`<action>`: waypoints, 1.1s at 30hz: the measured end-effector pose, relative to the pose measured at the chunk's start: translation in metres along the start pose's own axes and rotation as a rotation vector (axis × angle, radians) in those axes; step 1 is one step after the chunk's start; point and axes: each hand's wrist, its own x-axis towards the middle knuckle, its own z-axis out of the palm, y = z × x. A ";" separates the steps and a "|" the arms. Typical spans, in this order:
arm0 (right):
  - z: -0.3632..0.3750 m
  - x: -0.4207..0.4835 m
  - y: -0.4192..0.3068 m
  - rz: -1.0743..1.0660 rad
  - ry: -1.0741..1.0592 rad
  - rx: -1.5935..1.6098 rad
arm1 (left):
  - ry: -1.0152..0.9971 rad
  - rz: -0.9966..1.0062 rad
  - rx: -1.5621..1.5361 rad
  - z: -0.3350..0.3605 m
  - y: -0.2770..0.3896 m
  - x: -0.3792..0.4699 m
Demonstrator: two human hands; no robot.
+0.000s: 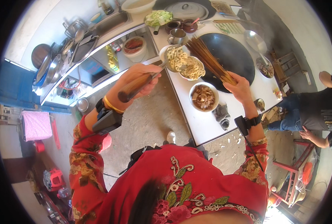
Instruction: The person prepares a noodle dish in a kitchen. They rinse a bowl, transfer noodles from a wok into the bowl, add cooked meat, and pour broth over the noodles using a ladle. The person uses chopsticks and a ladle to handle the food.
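My left hand [142, 77] grips the wooden handle of a metal ladle [136, 87]. Pale sliced food, perhaps lotus root, fills the ladle's head [176, 59], held over or against a bowl of similar slices [195, 69]; whether they touch I cannot tell. A bundled bamboo wok brush [211, 60] is in my right hand [239, 86], its splayed bristles pointing away from me. Beneath the brush sits a large dark wok [236, 53], set into the white counter [199, 128]. Nearer to me stands a white bowl of brown chunky food [203, 97].
A grey cloth [222, 117] lies by the counter's near edge. A metal cup [177, 36], dark jars [189, 25] and a plate of shredded greens [158, 18] stand farther back. A large ladle [255, 42] rests right of the wok. Another person [309, 112] stands at right.
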 end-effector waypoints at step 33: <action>0.008 -0.008 -0.001 -0.075 -0.012 -0.178 | -0.005 -0.030 0.085 -0.012 0.014 0.034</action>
